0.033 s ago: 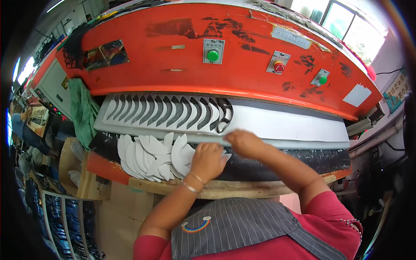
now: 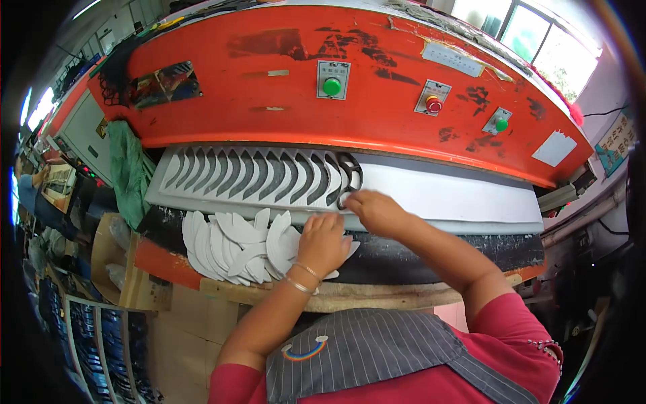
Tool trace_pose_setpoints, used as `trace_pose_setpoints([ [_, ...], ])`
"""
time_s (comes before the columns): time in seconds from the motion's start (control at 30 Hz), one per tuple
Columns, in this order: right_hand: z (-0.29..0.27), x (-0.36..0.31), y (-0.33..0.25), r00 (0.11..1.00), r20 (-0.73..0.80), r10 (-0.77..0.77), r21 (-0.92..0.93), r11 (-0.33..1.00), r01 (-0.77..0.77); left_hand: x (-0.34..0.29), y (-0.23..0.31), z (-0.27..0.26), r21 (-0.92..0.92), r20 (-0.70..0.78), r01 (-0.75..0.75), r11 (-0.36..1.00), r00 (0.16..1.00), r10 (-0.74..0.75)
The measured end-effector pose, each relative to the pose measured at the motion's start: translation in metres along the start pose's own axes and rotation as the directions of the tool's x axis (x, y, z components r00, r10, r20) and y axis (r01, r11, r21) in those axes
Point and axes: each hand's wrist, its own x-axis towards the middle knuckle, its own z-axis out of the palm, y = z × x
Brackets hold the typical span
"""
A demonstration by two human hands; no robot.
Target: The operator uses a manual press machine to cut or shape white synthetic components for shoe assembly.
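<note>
A dark, curved cutting die (image 2: 359, 176) stands on a white sheet (image 2: 437, 192), at the right end of a row of crescent-shaped cut-outs (image 2: 252, 175). My right hand (image 2: 377, 212) is closed, its fingertips pinching the die's near end. Nearer to me, my left hand (image 2: 323, 244) curls over a white crescent piece (image 2: 353, 249), whose tip pokes out on the right. Left of that hand lies an overlapping pile of white crescent pieces (image 2: 225, 246). The palm side of both hands is hidden.
A red press beam (image 2: 235, 101) spans the back, with green buttons (image 2: 331, 86) and a red button (image 2: 433, 104). A wooden edge (image 2: 390, 294) runs along the front. Green cloth (image 2: 126, 172) hangs at left, above a cardboard box (image 2: 145, 283). Another person sits far left.
My right hand has moved a little left onto the die's near end. My left hand has shifted slightly, and more of the white piece shows below it.
</note>
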Motion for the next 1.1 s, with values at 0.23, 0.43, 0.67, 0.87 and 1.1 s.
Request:
trace_pose_setpoints([
  [0.23, 0.027, 0.037, 0.012, 0.936, 0.314, -0.161, -0.313, 0.913, 0.262, -0.032, -0.028, 0.039, 0.282, 0.163, -0.028, 0.959, 0.986, -0.019],
  [0.43, -0.04, 0.005, -0.021, 0.985, 0.163, 0.06, 0.03, 0.997, -0.066, -0.04, -0.03, 0.034, 0.319, 0.213, -0.041, 0.947, 0.977, -0.029],
  [0.67, -0.052, -0.122, -0.102, 0.909, 0.067, 0.412, 0.662, 0.663, -0.35, -0.085, 0.013, 0.013, -0.496, 0.159, -0.181, 0.849, 0.943, 0.294],
  [0.87, 0.025, -0.111, -0.052, 0.973, -0.225, 0.048, 0.628, 0.771, 0.107, -0.043, 0.022, 0.02, -0.943, 0.24, 0.216, 0.254, 0.969, 0.067],
  [1.1, 0.042, -0.091, -0.013, 0.994, -0.108, -0.006, 0.776, 0.624, 0.088, -0.013, -0.013, 0.032, -0.856, 0.401, 0.284, 0.433, 0.892, 0.208],
])
